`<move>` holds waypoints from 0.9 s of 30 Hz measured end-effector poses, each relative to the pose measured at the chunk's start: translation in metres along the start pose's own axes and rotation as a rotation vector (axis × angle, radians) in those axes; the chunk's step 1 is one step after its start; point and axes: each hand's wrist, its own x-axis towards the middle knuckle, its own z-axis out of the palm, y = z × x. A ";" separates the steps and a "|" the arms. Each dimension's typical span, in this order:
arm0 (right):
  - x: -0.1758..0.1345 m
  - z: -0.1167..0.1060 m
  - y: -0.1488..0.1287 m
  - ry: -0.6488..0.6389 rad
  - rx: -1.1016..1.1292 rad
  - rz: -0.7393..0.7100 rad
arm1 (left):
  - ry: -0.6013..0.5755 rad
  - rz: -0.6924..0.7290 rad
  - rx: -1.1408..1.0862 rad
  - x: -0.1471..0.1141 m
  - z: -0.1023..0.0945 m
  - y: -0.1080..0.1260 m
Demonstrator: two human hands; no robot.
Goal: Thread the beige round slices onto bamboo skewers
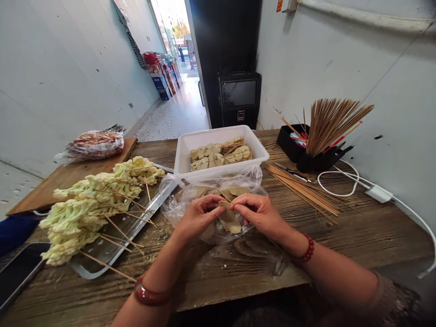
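Observation:
Above a clear plastic bag, my left hand pinches the upper edge of a thin, oval, beige-grey food slice. The slice hangs down between my hands; its exact kind I cannot make out. My right hand is closed, thumb against fingers, around a thin bamboo skewer at the slice's top edge. Whether the point has pierced the slice is hidden by my fingertips. More flat slices lie in the bag. Just behind it, a white plastic tub holds skewered slices.
Cauliflower skewers are piled on a metal tray at left. A wooden board carries a bagged reddish food. Loose skewers, a pen, a black holder of upright skewers and a white cable are on the right.

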 end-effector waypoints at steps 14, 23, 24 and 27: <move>0.003 0.002 0.002 0.092 0.201 0.181 | -0.045 -0.069 -0.177 0.000 0.000 -0.005; 0.005 -0.003 0.001 0.132 0.115 0.070 | 0.106 -0.070 -0.427 0.001 -0.007 0.000; 0.005 -0.004 0.000 0.136 0.099 0.058 | 0.121 -0.070 -0.442 0.002 -0.008 0.000; 0.004 -0.004 0.000 0.099 0.117 0.111 | 0.144 -0.078 -0.437 0.003 -0.009 0.000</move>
